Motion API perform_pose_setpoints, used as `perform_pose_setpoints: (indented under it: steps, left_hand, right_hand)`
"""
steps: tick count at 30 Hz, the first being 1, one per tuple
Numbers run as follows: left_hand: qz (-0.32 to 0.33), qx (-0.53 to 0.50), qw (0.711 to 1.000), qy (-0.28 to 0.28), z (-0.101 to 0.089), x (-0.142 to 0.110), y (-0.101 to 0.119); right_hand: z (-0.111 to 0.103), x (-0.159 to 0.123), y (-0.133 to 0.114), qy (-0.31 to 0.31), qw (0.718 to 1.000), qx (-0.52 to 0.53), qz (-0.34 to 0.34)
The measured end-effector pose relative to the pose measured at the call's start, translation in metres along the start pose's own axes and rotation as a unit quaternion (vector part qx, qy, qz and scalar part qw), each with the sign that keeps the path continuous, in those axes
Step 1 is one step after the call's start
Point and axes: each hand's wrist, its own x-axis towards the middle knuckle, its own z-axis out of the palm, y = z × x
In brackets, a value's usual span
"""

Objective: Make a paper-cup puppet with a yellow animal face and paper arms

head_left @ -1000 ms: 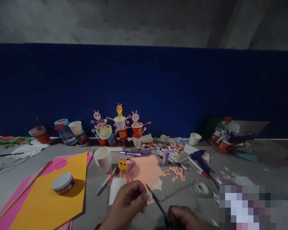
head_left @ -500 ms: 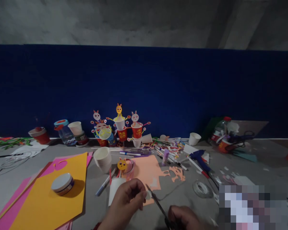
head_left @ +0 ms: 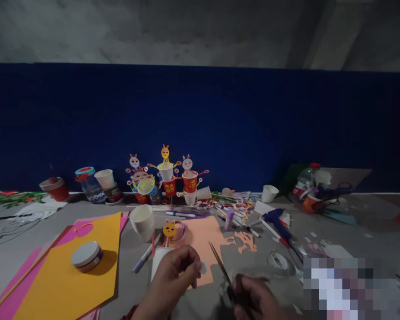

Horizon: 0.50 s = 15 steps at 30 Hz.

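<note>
My left hand (head_left: 175, 282) pinches a small pale piece of paper (head_left: 203, 268) that sticks out past the fingertips. In my right hand (head_left: 253, 295) is a pair of scissors (head_left: 221, 264), its blades pointing up and left, apart from the paper piece. Beneath the hands lies a cut sheet of peach paper (head_left: 203, 235). Just behind my left hand stands a white paper cup (head_left: 160, 258), partly hidden, with a yellow rabbit face (head_left: 169, 229) above it. A pink tape roll (head_left: 180, 233) sits next to that face.
Yellow card (head_left: 63, 284) bears a lidded jar (head_left: 86, 256) at left. Stacked white cups (head_left: 142, 220) and rabbit-faced cup figures (head_left: 166, 173) stand farther back. A blue glue gun (head_left: 278, 222), a purple glue stick (head_left: 230, 218) and clear tape (head_left: 280, 262) lie to the right.
My right hand has drawn the scissors away to the right from the pale paper piece. My left hand has shifted very slightly and still pinches it.
</note>
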Motion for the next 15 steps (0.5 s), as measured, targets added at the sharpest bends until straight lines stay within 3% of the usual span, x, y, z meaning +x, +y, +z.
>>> perform_pose_setpoints:
  steps: [3,7,11,15]
  left_hand:
    - [-0.009,0.018,1.0,-0.023,0.004,0.0,-0.004]
    - [-0.001,0.07,0.996,-0.053,0.008,0.0,-0.01]
    - [0.0,0.093,0.993,-0.066,0.009,-0.001,-0.017]
    - [0.01,0.042,0.999,-0.03,0.013,-0.004,-0.032]
  right_hand:
    - [0.014,0.011,-0.016,-0.005,0.989,0.142,-0.031]
    - [0.026,0.027,-0.032,-0.016,0.98,0.194,-0.04]
    - [0.033,0.039,-0.022,0.012,0.976,0.207,-0.073]
    - [0.039,0.043,-0.005,0.051,0.972,0.217,-0.069]
